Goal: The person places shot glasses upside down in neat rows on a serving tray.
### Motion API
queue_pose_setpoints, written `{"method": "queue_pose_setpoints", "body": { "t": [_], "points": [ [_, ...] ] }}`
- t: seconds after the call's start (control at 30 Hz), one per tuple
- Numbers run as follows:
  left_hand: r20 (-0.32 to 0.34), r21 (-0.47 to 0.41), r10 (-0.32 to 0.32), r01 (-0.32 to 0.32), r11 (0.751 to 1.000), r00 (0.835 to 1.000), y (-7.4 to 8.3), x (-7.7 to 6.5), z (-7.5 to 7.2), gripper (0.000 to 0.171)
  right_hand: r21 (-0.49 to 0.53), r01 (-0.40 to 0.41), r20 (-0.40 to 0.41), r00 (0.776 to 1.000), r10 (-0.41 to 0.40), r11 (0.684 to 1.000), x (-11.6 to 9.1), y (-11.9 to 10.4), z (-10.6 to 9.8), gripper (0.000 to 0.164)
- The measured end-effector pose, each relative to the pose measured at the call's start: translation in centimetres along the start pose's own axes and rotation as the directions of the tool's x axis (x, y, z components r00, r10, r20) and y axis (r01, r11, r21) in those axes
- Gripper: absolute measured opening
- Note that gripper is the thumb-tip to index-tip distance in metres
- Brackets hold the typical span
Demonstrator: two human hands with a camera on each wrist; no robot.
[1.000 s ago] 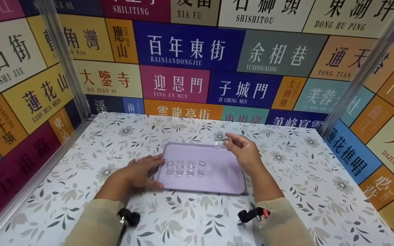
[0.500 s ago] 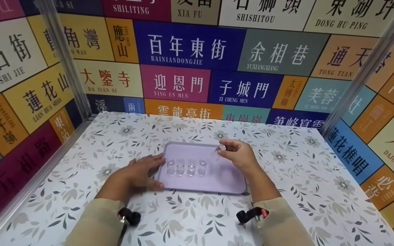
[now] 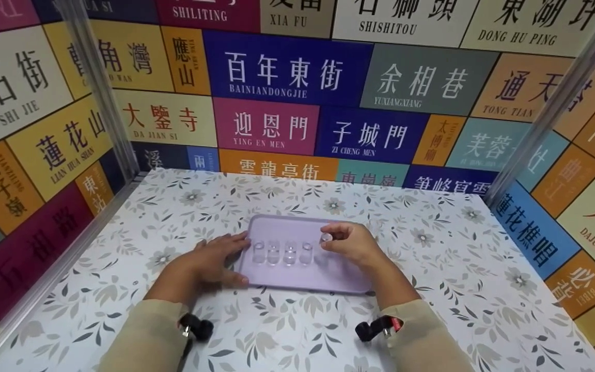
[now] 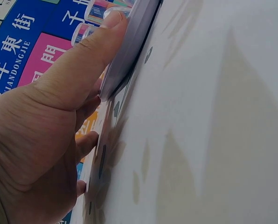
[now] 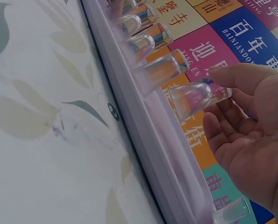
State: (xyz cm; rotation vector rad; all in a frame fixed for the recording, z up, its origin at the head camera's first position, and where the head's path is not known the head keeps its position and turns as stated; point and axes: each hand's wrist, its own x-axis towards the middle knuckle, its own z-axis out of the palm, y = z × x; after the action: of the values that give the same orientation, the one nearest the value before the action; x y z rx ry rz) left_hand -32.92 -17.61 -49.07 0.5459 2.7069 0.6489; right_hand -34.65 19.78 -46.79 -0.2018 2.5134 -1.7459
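A lilac tray (image 3: 308, 289) lies on the table, and several small clear glasses (image 3: 290, 254) stand in a row on its left half. My right hand (image 3: 351, 243) pinches another clear glass (image 5: 192, 100) between thumb and fingertips, gripping its narrower end. In the right wrist view, this glass is close over the tray beside the right end of the row. My left hand (image 3: 214, 261) rests against the tray's left edge with its fingers spread. The left wrist view shows its thumb (image 4: 112, 21) on the tray's rim.
One more clear glass (image 5: 232, 210) shows near the tray's corner in the right wrist view. The table (image 3: 256, 336) has a white cloth with a leaf pattern. Panels of coloured signs (image 3: 284, 70) stand behind and at both sides.
My right hand has lowered with the glass from the tray's far edge, moving left and nearer to the row. The glass has tipped from slanted toward upright. My left hand has not moved.
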Motion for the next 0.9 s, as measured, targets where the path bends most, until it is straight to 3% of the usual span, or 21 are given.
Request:
{"method": "queue_pose_setpoints", "body": {
  "t": [0.43, 0.67, 0.9],
  "points": [
    [-0.001, 0.011, 0.005, -0.005, 1.000, 1.000, 0.1, -0.2, 0.1, 0.106, -0.062, -0.080, 0.051, 0.995, 0.083, 0.995, -0.1, 0.6, 0.4, 0.044],
    [0.001, 0.014, 0.001, -0.001, 1.000, 1.000, 0.3, -0.2, 0.0, 0.106, -0.112, -0.050, 0.083, 0.995, 0.060, 0.992, -0.2, 0.4, 0.4, 0.044],
    [0.004, 0.004, 0.001, -0.001, 1.000, 1.000, 0.3, -0.2, -0.1, 0.107, -0.048, -0.055, 0.082, 0.995, 0.059, 0.997, 0.2, -0.2, -1.3, 0.047]
  ]
}}
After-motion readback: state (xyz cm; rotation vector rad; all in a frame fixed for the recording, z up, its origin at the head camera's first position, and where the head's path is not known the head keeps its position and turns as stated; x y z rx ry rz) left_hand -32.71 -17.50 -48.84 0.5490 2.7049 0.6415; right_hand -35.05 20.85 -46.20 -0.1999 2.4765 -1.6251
